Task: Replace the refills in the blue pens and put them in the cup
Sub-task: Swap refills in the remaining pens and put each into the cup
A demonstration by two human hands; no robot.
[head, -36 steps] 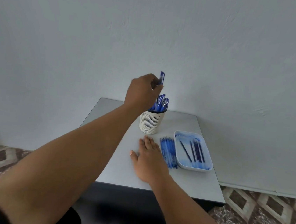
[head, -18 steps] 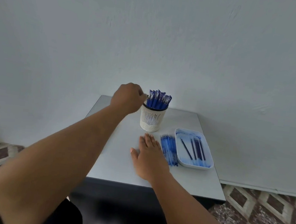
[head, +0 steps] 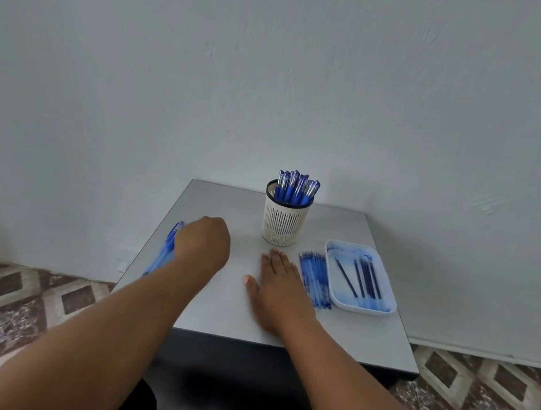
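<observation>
Left hand (head: pixel 205 244) has moved off the cup (head: pixel 282 221) since half a second ago: it was up at the cup's rim, now it's down over the left edge of the table (head: pixel 217 313), well apart from the cup. Right hand (head: pixel 279 281) hasn't shifted, still flat on the tabletop

Left hand: fingers curled under, knuckles toward the camera. Blue pens (head: pixel 164 250) lie along the table's left edge just beside and partly under it; they look blurred. Can't tell whether the fingers actually grip one or just sit on them, the back of the hand hides the contact

Right hand: fingers straight and together, palm down, thumb out to the left, holding nothing. Fingertips end just short of the cup base

Cup: white slotted holder with a dark rim, upright toward the back of the table, packed with capped blue pens standing on end

Loose refills (head: pixel 315 278): a row of blue ones lying on the table between the right hand and the tray (head: pixel 331 261), touching or nearly touching both

Tray: white with blue ink stains, near the right edge, several dark refills lying inside, roughly parallel, one angled

Table is grey, set against a pale wall (head: pixel 274 88); patterned tile floor (head: pixel 11 304) on both sides
</observation>
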